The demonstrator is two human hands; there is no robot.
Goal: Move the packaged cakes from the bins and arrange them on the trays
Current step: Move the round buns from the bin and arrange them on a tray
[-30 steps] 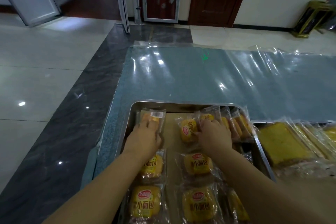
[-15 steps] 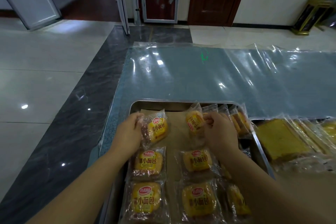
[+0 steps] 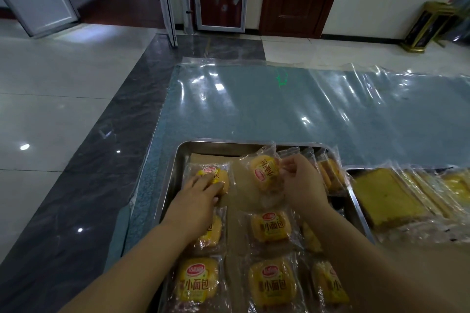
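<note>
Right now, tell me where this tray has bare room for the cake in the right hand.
On the steel tray, brown liner paper shows bare between the left hand's cake and the right hand's cake, above the middle column. The right side is crowded with leaning packets.

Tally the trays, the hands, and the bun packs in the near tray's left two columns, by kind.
Silver metal trays: 2
Bare hands, left hand and right hand: 2
Clear-wrapped round yellow bun packs lying flat: 5
Tilted yellow bun pack pinched in the right hand: 1
Total: 10
</note>
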